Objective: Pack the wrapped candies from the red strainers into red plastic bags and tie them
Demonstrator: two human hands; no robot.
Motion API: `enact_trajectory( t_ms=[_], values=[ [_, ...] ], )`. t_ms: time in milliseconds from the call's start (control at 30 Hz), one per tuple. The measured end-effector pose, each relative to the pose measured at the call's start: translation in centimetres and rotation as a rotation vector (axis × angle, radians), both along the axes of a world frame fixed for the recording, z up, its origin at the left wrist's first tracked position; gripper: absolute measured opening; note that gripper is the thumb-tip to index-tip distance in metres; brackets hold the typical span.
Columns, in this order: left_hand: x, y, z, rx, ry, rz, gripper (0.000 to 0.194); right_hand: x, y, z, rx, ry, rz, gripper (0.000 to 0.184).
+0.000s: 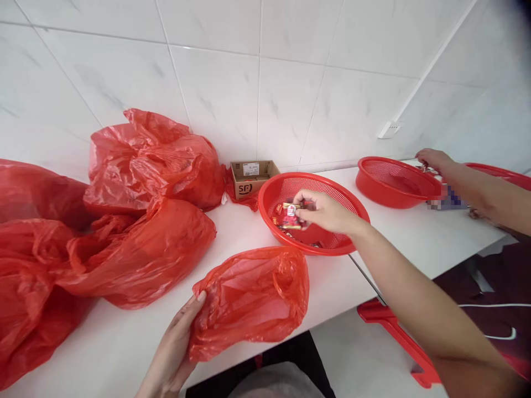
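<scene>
My left hand [178,337] grips the rim of a red plastic bag [253,293], thumb on the inside. The bag's mouth gapes toward me at the table's front edge. Over a red plastic basket [352,207] with a perforated wall, my right hand [323,209] pinches a small wrapped candy [291,216] with a pink, white and gold wrapper. Several other small wrapped pieces [277,221] lie in the bottom of the basket; my hand hides some of the inside.
Large red plastic bags [153,160] cover the table's left side. A small cardboard box [253,179] stands by the tiled wall. To the right, another person's hand [435,159] is over a second red basket [384,190]. A red stool [398,331] stands below the table.
</scene>
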State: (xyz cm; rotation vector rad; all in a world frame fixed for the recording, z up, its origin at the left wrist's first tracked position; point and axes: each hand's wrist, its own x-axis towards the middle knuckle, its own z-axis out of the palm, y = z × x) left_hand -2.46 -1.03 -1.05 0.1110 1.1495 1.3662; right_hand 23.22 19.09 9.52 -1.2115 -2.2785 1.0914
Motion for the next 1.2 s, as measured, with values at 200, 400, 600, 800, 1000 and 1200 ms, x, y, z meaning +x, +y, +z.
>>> enact_trajectory(
  t_ms=[200,400,600,800,1000,1200],
  values=[
    [1.2,1.0,0.5,0.092,-0.128,-0.013,0.036,-7.0,-9.0,-3.5,0.105,0.069,0.237,0.004],
    [-0.6,0.3,-0.4,0.075,-0.061,0.066,0.025,-5.3,-6.7,-6.4,0.056,-0.228,0.211,0.030],
    [-0.7,-0.2,-0.8,0.052,-0.032,0.043,0.039,-1.6,-4.4,-2.0,0.157,-0.068,0.053,0.030],
    [-0.5,-0.7,-0.4,0.052,-0.049,-0.017,0.050,1.7,2.4,-3.1,0.079,-0.749,-0.039,0.052],
    [-0.3,-1.0,-0.4,0.066,-0.043,0.031,0.046,2.5,3.6,-6.5,-0.109,-0.823,0.146,0.011],
    [-0.2,-1.0,-0.2,0.055,-0.033,0.055,0.044,1.6,5.1,-6.5,-0.139,-0.776,0.274,0.014]
  ],
)
